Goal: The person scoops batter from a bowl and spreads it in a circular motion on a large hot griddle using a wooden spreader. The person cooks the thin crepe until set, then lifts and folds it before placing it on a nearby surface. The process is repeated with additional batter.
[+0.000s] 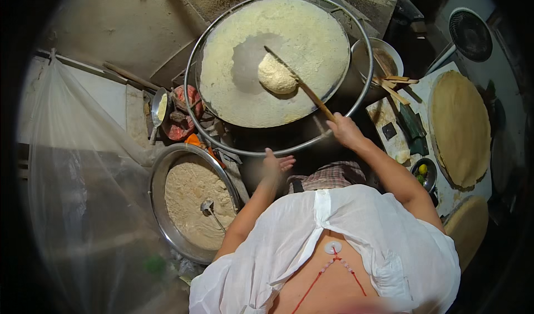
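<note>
My right hand [345, 131] is wrapped round the handle of a wooden batter spreader [312, 96]. Its dark blade lies against a lump of pale batter [276, 73] on a large round griddle [253, 69]. A thin layer of batter [233, 100] coats most of the griddle, with a bare grey patch beside the lump. My left hand [275, 164] holds nothing, its fingers apart, close to the near side of the metal ring rail [359, 100] that circles the griddle. Below and left of that hand, a ladle [207, 206] rests in a metal basin [157, 203] of thick batter.
On the right, a finished round flatbread [460, 129] lies on a white table [445, 194], near a small dark bowl [425, 174] and wooden sticks [397, 81]. Clear plastic sheeting [78, 191] hangs at left. A pan [160, 107] sits by the rail; a fan [470, 34] stands far right.
</note>
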Available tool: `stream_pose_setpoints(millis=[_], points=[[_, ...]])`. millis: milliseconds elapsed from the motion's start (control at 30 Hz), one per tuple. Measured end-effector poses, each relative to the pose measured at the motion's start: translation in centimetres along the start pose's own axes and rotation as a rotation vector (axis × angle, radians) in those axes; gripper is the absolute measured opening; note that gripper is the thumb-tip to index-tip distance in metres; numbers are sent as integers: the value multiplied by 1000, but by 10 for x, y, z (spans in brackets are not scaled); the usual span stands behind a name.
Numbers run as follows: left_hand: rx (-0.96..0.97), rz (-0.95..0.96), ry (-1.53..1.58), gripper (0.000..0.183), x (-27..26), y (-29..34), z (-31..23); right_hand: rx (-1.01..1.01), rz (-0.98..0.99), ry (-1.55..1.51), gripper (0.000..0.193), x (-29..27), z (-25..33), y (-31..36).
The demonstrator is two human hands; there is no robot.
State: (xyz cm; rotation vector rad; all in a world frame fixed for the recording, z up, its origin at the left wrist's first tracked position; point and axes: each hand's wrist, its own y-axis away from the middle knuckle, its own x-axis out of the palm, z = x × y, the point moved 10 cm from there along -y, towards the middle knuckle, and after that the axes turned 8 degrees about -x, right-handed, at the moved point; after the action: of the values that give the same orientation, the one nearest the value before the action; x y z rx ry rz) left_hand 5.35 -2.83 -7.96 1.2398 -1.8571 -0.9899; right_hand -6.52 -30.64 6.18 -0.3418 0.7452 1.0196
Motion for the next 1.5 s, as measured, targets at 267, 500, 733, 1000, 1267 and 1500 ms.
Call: stream_pose_setpoints(millis=[267, 500, 733, 1000, 1267, 1500], points=[[-236, 567, -569, 64, 96, 53, 44, 62, 104, -22, 31, 33, 19, 9], [215, -107, 192, 76, -19, 17, -22, 108, 17, -64, 32, 42, 7, 32], [-187, 206, -30, 82, 78, 26, 47, 171, 2, -6, 30, -2, -27, 15], [-220, 578, -382, 54, 111, 60, 48, 41, 42, 43, 29, -20, -11, -7], [32, -217, 261, 70, 21, 36, 5, -15, 80, 15, 29, -8, -11, -39], [-331, 343, -231, 70, 169, 64, 51, 20, 89, -24, 27, -1, -8, -37]])
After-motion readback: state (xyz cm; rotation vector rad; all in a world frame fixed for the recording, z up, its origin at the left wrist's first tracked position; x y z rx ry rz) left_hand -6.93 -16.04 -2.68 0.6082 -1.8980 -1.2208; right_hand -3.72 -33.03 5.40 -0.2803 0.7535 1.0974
